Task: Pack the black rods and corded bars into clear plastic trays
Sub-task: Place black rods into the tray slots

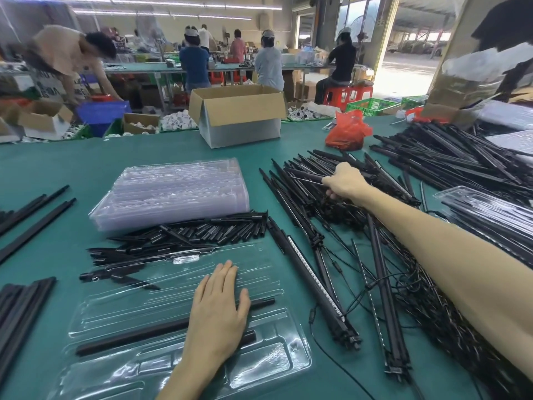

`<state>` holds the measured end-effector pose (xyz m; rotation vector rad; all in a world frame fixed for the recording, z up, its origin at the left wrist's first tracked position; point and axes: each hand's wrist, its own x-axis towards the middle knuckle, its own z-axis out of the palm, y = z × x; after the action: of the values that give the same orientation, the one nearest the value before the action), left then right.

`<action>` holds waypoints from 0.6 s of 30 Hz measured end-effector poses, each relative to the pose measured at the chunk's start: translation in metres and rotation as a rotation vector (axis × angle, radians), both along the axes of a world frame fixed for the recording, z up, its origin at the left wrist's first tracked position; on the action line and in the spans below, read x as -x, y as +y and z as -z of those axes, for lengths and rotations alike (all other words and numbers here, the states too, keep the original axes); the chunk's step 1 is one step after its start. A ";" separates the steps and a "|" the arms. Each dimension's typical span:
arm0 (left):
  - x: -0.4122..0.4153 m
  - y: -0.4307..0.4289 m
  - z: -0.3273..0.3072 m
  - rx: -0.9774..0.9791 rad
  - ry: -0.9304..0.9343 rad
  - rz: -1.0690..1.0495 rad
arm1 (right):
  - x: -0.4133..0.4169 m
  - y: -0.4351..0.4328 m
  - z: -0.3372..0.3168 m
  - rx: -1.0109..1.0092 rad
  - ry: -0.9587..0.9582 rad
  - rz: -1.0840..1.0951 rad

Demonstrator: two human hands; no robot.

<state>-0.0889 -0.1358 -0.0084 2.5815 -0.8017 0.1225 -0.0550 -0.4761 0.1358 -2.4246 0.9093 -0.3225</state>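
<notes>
A clear plastic tray [121,307] lies in front of me on the green table, with two black rods [129,336] in its slots. My left hand [216,310] rests flat on the tray and the rods, fingers straight. My right hand [343,181] reaches far out over a heap of corded bars [326,215] and grips a bundle of them, fingers curled. Short black rods [199,232] are piled just behind the tray. A stack of clear trays [173,192] stands beyond that pile.
Long black bars [450,160] are heaped at the right, next to a filled tray [490,215]. More rods lie at the left edge [26,215]. An open cardboard box [239,114] and a red bag [347,131] stand at the back. Several people work beyond the table.
</notes>
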 end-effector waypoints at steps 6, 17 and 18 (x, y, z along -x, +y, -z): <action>0.000 0.000 0.001 0.012 0.002 -0.001 | 0.004 0.012 -0.021 -0.144 -0.046 -0.050; -0.002 0.001 0.005 0.043 -0.026 0.006 | 0.007 0.067 -0.077 -0.158 -0.143 -0.212; -0.003 0.002 0.005 0.049 -0.027 0.009 | 0.007 0.078 -0.082 -0.191 -0.144 -0.240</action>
<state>-0.0862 -0.1340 -0.0134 2.5347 -0.8098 0.1732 -0.0619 -0.3983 0.2183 -2.2701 0.5532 -0.3023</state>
